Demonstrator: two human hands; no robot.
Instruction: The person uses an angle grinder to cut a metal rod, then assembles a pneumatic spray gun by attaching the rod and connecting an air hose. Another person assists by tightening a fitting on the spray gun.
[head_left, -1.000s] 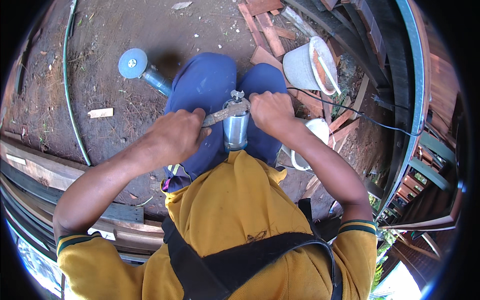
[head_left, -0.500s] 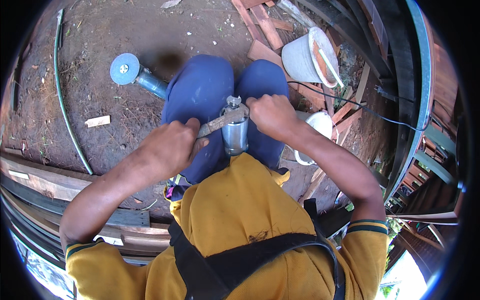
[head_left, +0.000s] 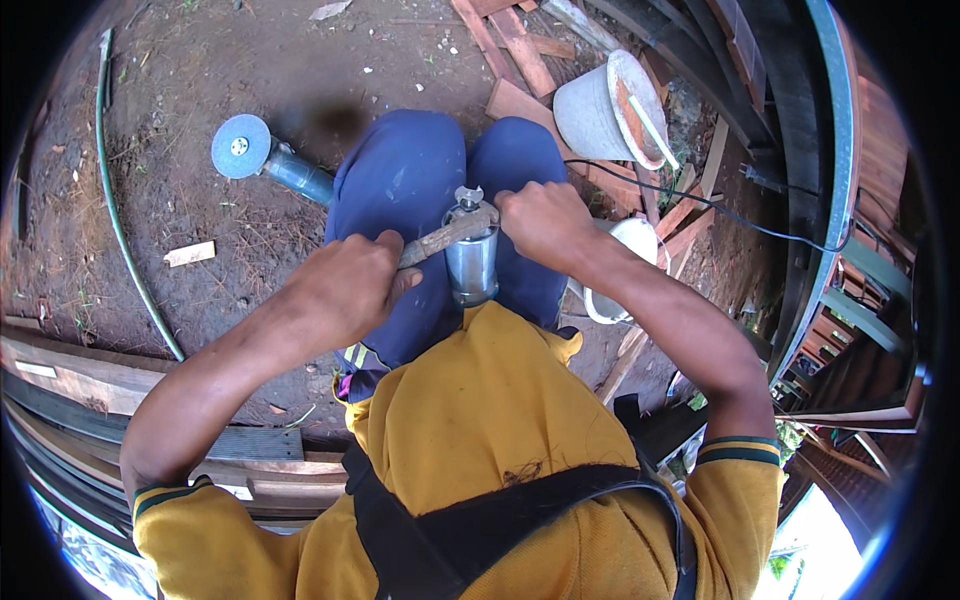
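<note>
Left hand (head_left: 345,290) is holding one end of a rough bar (head_left: 440,241), with the fingers bent tightly around it. From this hand the bar goes to the right and slightly away from the person, and it crosses the upper part of a shiny metal cylinder (head_left: 471,265). This cylinder stands between the two hands, between the legs in blue trousers (head_left: 400,180), and a small notched metal fitting (head_left: 468,197) rises at its top. Right hand (head_left: 548,228) has the fingers curled, just beside the other end of the bar; I cannot tell what it grips.

Compared with half a second ago, both hands keep nearly the same pose, and the bar remains across the cylinder. The surroundings have shifted a little to the left in the view: the angle grinder (head_left: 300,177), lying on the ground beyond the left hand and to its left, appears slightly more leftward, and so does the green hose (head_left: 118,210), well apart from that hand. Beyond the right hand, the grey bucket (head_left: 590,105) also appears slightly more leftward. Near the right hand, a white bucket (head_left: 638,240) is partly hidden by the forearm.
</note>
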